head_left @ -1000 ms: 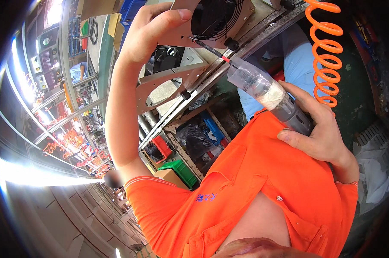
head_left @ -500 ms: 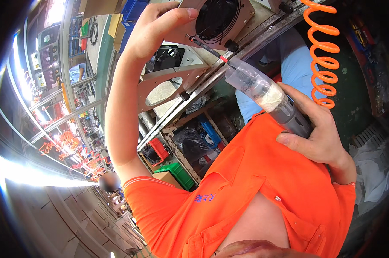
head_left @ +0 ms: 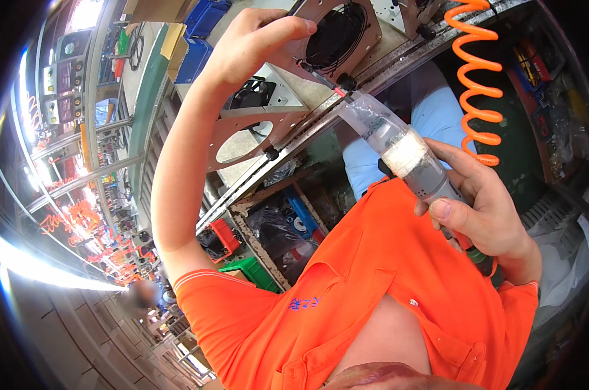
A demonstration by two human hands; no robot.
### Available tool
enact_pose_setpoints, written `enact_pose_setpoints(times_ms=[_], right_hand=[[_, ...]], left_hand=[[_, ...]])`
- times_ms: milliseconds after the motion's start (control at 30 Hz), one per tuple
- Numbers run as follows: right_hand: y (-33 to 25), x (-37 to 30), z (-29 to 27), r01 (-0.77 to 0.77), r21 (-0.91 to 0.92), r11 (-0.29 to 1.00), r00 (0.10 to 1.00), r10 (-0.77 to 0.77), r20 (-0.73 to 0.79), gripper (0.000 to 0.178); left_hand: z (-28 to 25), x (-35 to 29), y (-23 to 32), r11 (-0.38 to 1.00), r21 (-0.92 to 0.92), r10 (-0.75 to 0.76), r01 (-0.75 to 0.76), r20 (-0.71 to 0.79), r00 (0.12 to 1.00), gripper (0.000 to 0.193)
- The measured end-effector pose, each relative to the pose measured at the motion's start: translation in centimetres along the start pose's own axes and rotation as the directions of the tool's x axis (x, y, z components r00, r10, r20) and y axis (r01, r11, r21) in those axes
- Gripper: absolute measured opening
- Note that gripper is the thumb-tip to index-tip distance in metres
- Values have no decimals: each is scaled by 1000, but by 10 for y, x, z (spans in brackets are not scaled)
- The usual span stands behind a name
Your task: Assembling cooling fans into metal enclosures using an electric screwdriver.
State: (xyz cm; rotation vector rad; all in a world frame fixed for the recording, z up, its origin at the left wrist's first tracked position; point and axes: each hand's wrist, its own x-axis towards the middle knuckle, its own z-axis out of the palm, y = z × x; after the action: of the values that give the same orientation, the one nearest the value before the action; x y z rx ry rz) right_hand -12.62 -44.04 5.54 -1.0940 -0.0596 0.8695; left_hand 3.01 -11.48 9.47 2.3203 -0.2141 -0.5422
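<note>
At upper centre, a black fan (head_left: 336,40) sits against a metal panel (head_left: 292,52) gripped at its edge by the left hand (head_left: 258,42), while the right hand (head_left: 473,205) clasps a powered screwdriver (head_left: 432,177) at the fan's corner, fastening apparently unfinished.

One screwdriver (head_left: 406,153), one near coiled hose (head_left: 487,158), apparently two fans (head_left: 335,38).

Metal-edged workbench (head_left: 405,60), on it a holed panel (head_left: 281,127), fan-fitted panels (head_left: 364,40).
</note>
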Motion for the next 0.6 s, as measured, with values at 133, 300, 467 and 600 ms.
enact_pose_setpoints(times_ms=[133, 300, 467, 600], right_hand=[[-1, -4, 9, -1, -3, 1000, 1000, 1, -26, 73], [-4, -5, 19, 10, -43, 999, 999, -12, -48, 71], [-10, -4, 25, -4, -82, 997, 996, -3, -86, 69], [-18, -2, 22, -123, -56, 991, 992, 122, -31, 69]], left_hand=[[1, -1, -5, 1000, 10, 14, -14, -53, 998, 51], [4, 2, -7, 996, -52, 66, -67, -21, 998, 52], [4, 4, -11, 994, -83, 67, -67, -3, 998, 53], [7, 0, -8, 991, -131, 4, -8, -34, 999, 53]])
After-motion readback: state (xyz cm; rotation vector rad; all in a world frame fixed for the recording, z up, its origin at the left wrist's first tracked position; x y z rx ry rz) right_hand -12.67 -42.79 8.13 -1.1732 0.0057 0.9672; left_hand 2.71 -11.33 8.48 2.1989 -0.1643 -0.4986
